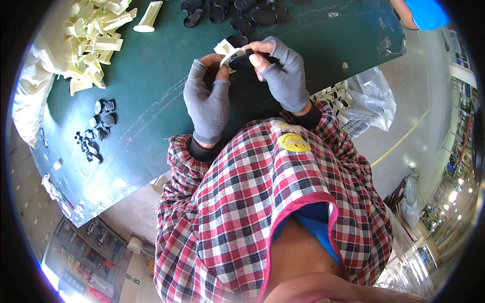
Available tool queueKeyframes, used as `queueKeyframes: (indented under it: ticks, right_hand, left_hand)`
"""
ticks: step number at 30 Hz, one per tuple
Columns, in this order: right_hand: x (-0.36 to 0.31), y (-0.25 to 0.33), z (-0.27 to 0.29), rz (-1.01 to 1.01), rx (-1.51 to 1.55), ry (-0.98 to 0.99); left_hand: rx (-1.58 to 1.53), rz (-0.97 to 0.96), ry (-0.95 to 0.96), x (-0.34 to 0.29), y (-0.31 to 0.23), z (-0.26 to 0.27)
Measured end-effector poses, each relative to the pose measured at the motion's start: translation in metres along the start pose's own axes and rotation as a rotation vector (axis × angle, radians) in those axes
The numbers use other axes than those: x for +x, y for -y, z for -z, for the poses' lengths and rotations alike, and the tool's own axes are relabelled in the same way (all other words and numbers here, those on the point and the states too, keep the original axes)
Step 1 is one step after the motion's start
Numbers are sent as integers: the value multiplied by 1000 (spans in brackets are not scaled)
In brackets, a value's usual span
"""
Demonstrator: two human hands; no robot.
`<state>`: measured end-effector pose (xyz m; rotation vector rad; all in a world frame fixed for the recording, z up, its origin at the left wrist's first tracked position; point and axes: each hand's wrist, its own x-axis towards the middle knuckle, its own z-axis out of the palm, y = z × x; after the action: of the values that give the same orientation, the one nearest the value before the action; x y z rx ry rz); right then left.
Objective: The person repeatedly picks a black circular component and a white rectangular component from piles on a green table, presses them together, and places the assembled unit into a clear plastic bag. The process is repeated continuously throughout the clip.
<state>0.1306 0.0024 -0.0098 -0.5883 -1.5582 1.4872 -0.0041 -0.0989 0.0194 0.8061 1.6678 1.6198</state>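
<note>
Both my hands wear grey fingerless gloves and meet above the green table (151, 86). My left hand (208, 98) pinches a cream plastic part (226, 49) with a flared end. Held by the fingers and thumb of my right hand (283, 73) is a black oval pad (241, 61), which touches the cream part's end. Whether the pad is seated on it or only laid against it, I cannot tell. Just beyond my fingers lies another black oval piece (237, 41).
A heap of cream plastic parts (93, 43) lies at the far left, beside a white sack (33, 91). One single cream part (148, 16) lies apart. Black oval pieces (262, 16) are spread at the back. Small black parts (103, 121) sit left. A clear bag (371, 98) hangs right. Another person's arm (404, 12) shows at top right.
</note>
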Motion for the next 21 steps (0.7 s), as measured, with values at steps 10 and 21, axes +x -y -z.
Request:
queueKeyframes:
  ticks: [10, 21]
  right_hand:
    - [-8, 1, -7, 70, -246, -90]
    - [-6, -5, -7, -185, 78, -79]
  left_hand:
    - [-143, 87, 4, 0, 2, -11]
    - [-301, 159, 2, 5, 10, -8]
